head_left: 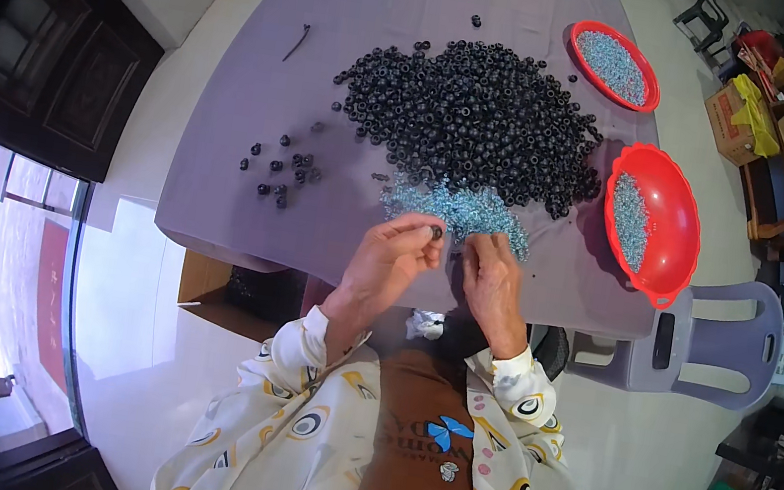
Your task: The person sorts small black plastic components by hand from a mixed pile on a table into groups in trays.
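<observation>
My left hand (392, 257) is closed in a pinch on a small black round part (436, 233), held up just over the table's near edge. Close beside it, my right hand (493, 281) has its fingers bent downward and pressed together at the near edge of a heap of tiny shiny blue-silver pieces (462, 207); what is between those fingertips is hidden. Right behind that heap lies a large pile of black round parts (472, 106), many with a hole in the middle. Several more loose black parts (276, 166) are scattered to the left.
A grey cloth covers the table (241, 104). On its right side sit a scalloped red tray (668, 219) and a red plate (582, 33), both with blue-silver pieces. A dark thin strip (296, 43) lies far left. A grey plastic stool (729, 343) stands at the right.
</observation>
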Available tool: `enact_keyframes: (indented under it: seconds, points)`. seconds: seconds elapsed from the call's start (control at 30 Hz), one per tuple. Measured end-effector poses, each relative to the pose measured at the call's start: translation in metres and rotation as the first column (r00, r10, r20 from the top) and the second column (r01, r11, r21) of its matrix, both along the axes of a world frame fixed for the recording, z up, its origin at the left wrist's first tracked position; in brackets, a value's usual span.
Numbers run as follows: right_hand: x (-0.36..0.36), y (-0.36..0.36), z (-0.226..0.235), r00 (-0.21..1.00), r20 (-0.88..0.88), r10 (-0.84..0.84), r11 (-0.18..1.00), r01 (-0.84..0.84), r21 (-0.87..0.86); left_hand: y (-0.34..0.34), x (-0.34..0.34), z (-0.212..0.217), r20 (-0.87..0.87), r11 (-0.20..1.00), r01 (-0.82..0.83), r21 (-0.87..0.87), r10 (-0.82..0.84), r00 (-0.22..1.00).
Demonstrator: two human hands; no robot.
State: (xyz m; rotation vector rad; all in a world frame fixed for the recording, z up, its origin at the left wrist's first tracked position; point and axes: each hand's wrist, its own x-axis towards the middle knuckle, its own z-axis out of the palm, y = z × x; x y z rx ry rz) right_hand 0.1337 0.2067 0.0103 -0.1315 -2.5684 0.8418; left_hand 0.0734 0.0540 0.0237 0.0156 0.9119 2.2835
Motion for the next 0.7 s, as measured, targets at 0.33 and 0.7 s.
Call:
enact_keyframes:
  seconds: [0.33,0.7]
  points:
    - [0.011,-0.003,0.044,0.966,-0.17,0.193,0.388,-0.234,-0.891,0.001,0.016,0.011,-0.212,0.995,0.027,-0.095,-0.047,0.976]
    - [0.025,-0.018,0.038,0.973,-0.188,0.135,0.761,-0.224,-0.609,-0.002,0.028,0.003,-0.134,0.997,0.044,-0.067,-0.053,0.99]
